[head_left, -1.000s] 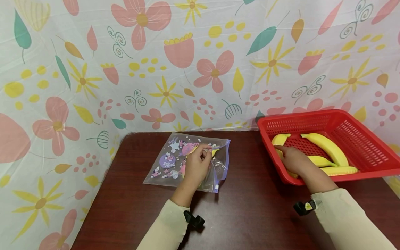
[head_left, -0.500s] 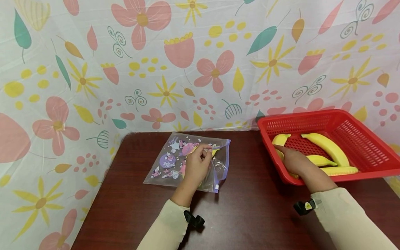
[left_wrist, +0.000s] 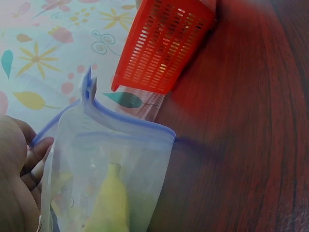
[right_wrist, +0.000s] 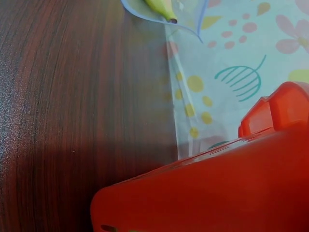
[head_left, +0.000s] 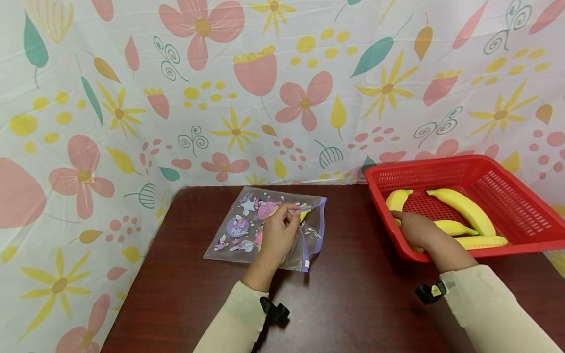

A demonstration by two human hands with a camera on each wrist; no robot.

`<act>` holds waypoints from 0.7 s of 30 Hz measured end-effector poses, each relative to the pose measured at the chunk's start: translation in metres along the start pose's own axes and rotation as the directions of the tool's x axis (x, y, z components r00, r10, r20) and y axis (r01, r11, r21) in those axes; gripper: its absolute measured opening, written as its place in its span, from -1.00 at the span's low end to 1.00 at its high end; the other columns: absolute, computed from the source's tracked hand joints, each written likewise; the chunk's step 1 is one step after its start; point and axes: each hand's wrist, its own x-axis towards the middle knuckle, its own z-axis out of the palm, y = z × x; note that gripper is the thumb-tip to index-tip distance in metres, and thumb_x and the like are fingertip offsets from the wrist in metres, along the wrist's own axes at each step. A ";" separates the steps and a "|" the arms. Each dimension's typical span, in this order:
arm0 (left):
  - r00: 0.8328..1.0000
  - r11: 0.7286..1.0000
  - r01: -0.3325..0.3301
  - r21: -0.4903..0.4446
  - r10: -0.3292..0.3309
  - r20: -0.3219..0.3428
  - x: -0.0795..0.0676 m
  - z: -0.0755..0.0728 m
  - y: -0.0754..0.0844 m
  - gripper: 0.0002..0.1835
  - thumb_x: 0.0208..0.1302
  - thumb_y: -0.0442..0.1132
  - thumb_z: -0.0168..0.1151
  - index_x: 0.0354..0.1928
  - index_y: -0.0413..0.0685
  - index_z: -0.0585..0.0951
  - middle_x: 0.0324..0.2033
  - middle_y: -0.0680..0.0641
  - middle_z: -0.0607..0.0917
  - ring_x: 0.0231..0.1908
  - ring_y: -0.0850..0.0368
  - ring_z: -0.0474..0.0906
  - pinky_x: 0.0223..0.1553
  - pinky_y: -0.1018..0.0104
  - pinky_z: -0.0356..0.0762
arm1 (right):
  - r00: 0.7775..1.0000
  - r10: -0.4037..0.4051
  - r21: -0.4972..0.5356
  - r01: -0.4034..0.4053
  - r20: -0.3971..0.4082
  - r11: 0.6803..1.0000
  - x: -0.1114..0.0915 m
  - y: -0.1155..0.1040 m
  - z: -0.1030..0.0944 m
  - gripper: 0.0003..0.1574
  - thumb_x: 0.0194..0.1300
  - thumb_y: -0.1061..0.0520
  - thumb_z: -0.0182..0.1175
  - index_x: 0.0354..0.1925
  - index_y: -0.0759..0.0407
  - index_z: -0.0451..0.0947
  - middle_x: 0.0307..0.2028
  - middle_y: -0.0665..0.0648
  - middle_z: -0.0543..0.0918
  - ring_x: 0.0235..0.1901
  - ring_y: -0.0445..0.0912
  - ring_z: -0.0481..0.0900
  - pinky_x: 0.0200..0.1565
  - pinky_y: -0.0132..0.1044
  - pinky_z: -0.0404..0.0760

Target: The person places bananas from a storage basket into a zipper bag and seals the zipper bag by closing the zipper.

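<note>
On the left of the table lies a clear printed zip bag (head_left: 236, 245) with a purple edge. My left hand (head_left: 279, 233) pinches the bag near its mouth, which stands partly apart in the left wrist view. A yellow banana (left_wrist: 112, 200) shows through the bag's plastic. My right hand (head_left: 417, 230) reaches into the red basket (head_left: 507, 189) at its left side. Its fingers curl over a banana (head_left: 399, 198) by the near-left wall; the thumb is hidden. The right wrist view does not show the right hand, only the basket's outside and the bag's corner.
More bananas lie in the basket: a long curved one (head_left: 465, 211), a smaller one (head_left: 454, 227) and one along the front wall (head_left: 483, 241). Behind the dark wooden table (head_left: 344, 294) hangs a flower-print cloth (head_left: 309, 147).
The right index finger, stretched out over the banana before, has bent and moved slightly lower. The left hand and the bag stay where they were.
</note>
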 end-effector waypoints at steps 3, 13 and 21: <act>1.000 1.000 -0.001 -0.004 0.001 0.001 0.000 0.000 0.000 -0.85 0.41 -0.25 0.21 -0.10 -0.13 0.68 -0.69 -0.01 0.56 -0.75 0.37 0.43 -0.71 0.44 0.35 | 1.000 -0.002 0.012 0.002 -0.004 1.000 0.000 0.000 0.000 -0.35 0.51 0.07 -0.03 0.43 0.36 0.26 0.08 0.50 0.58 -0.05 0.23 0.55 -0.02 0.14 0.56; 1.000 1.000 0.000 0.002 0.000 0.008 -0.001 0.001 -0.001 -0.84 0.42 -0.24 0.19 -0.10 -0.14 0.68 -0.69 -0.02 0.57 -0.75 0.35 0.43 -0.71 0.44 0.34 | 0.999 0.037 0.065 -0.037 -0.010 0.997 0.002 0.003 0.001 -0.31 0.51 0.00 0.00 0.44 0.34 0.25 0.14 0.51 0.54 0.00 0.28 0.52 0.04 0.25 0.52; 1.000 1.000 -0.008 0.016 0.008 -0.004 0.000 0.001 0.000 -0.85 0.41 -0.25 0.21 -0.11 -0.16 0.68 -0.70 -0.01 0.57 -0.76 0.38 0.42 -0.72 0.44 0.34 | 0.999 0.040 0.100 -0.038 -0.021 0.994 0.003 0.003 0.001 -0.27 0.47 -0.03 0.06 0.44 0.32 0.25 0.17 0.53 0.52 0.03 0.32 0.51 0.06 0.31 0.49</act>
